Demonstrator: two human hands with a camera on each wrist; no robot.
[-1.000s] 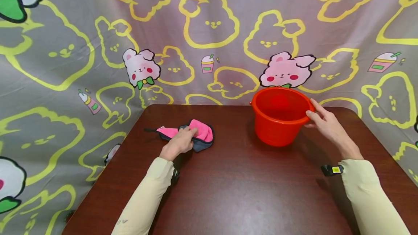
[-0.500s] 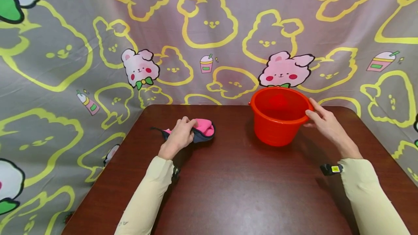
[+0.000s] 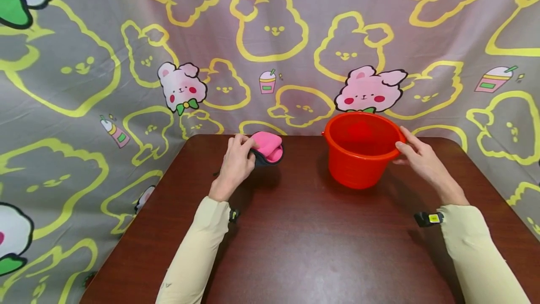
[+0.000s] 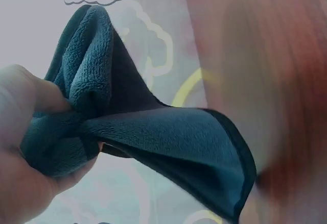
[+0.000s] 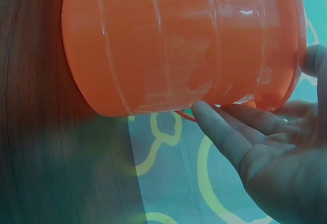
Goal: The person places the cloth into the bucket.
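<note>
A two-sided cleaning cloth [image 3: 267,144], pink on one face and dark grey on the other with black edging, is bunched in my left hand [image 3: 235,165]. Thumb and fingers pinch its gathered middle, and it hangs over the left part of the table. In the left wrist view the grey side of the cloth [image 4: 168,137] droops in folds. At the right stands a red plastic bucket [image 3: 356,170], upright on the table. My right hand [image 3: 422,163] holds its right rim, thumb at the edge and fingers along the outer wall [image 5: 168,45].
The dark brown wooden table [image 3: 303,238] has rounded far corners. Close behind it hangs a grey curtain [image 3: 295,74] printed with cartoon bears and rabbits, which also runs along both sides.
My left hand has gathered the cloth and lifted it off the table, up and slightly away from me. The right hand and the bucket have stayed put.
</note>
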